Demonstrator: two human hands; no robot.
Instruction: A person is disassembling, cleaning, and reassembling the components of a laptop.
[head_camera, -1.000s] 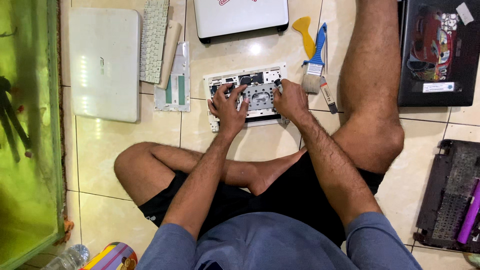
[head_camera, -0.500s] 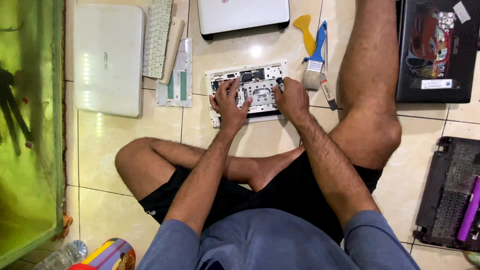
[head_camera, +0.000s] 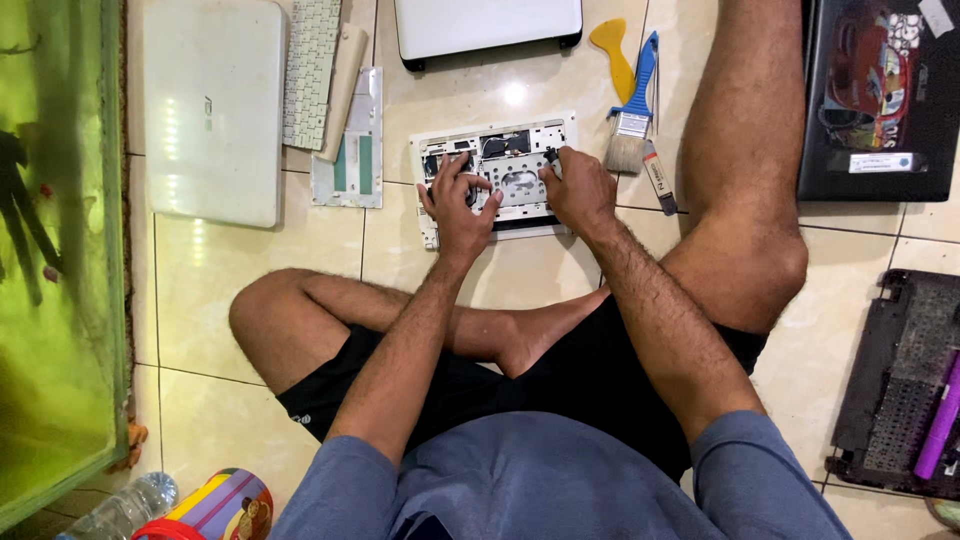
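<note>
At the far left stands a green fish tank (head_camera: 50, 250), with a plastic bottle (head_camera: 125, 508) and a striped tin (head_camera: 215, 505) near its lower corner. On the tiled floor (head_camera: 250, 410) beside the tank lies a closed white laptop (head_camera: 212, 110), then a white keyboard (head_camera: 312, 70) touching a beige strip (head_camera: 340, 90), and just right of them a flat white panel (head_camera: 350, 150). In the middle, ahead of the person's crossed legs, lies the opened white laptop base (head_camera: 500, 175), its insides exposed. The left hand (head_camera: 458, 205) rests on the base's left half with fingers spread wide and pressing down on it, holding nothing. The right hand (head_camera: 578, 190) sits on the base's right half, fingers curled narrow around a small dark tool (head_camera: 552, 158) whose tip meets the base near its upper right; what kind of tool it is cannot be told. Above the base lies another white laptop (head_camera: 488, 25), closed. Right of the base lie a yellow pry tool (head_camera: 612, 50), a blue-handled brush (head_camera: 635, 110) and a small stick-shaped item (head_camera: 660, 180), close together. Beyond the raised right knee sits a black laptop (head_camera: 880, 100) with a picture sticker on its lid, and at the lower right a black bottom cover (head_camera: 900, 390) with a purple tool (head_camera: 940, 420) lying on it.
</note>
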